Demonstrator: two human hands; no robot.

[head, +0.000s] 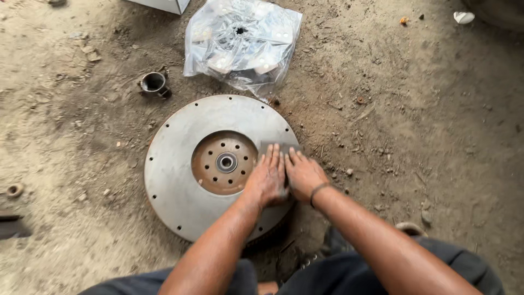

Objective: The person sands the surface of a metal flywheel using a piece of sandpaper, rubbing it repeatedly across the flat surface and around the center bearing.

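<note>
Both the left hand and the right hand press flat, fingers extended, on a small grey abrasive sheet against the large round grey steel flywheel lying on the dirt floor, whose recessed centre remains rusty brown.

Both arms reach forward, left hand and right hand pressed flat side by side.

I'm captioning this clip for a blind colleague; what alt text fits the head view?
Both hands, left hand and right hand, press a grey abrasive sheet flat on a round metal flywheel lying on the dirt ground. Beyond it lie a clear plastic bag of parts and a short metal sleeve.
</note>
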